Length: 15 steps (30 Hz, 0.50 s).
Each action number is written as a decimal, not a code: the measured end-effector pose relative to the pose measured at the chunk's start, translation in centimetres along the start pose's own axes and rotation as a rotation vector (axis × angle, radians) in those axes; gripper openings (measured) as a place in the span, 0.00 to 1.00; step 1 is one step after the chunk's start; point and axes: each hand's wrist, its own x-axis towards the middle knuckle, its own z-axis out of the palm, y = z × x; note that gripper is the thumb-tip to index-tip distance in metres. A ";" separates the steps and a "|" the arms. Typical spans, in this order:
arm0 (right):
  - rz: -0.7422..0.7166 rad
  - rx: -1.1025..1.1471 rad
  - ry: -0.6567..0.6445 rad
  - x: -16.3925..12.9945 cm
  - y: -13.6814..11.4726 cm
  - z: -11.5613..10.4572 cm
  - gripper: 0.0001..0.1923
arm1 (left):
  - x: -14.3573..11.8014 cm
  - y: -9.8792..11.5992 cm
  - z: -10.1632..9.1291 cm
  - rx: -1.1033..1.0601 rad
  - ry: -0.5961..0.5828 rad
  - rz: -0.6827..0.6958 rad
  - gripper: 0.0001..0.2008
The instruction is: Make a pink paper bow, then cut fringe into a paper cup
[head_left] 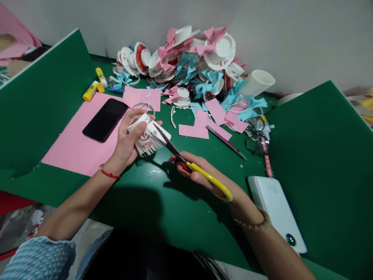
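Note:
My left hand pinches a white paper cup with red print, its side cut into a fringe of narrow strips. A cut white paper ring shows just beyond those fingers. My right hand grips scissors with yellow and red handles. The scissor blades lie against the cup's printed side, and they look slightly apart. Both hands are above the green table, between the pink sheet and the white power bank.
Behind the hands rises a heap of fringed cups with bows. Also around are a black phone, glue sticks, a purple craft knife, glasses and a white power bank. Green partitions stand on both sides.

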 end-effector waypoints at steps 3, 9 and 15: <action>0.011 0.020 0.003 0.1 0.2 0.0 0.34 | 0.0 0.0 -0.2 0.021 -0.007 0.013 0.20; 0.044 0.017 0.002 0.1 0.4 0.3 0.37 | 0.0 0.0 -0.2 0.055 -0.010 0.041 0.18; 0.038 0.008 0.045 -0.1 0.4 0.4 0.36 | 0.2 0.1 -0.1 0.081 0.008 0.065 0.17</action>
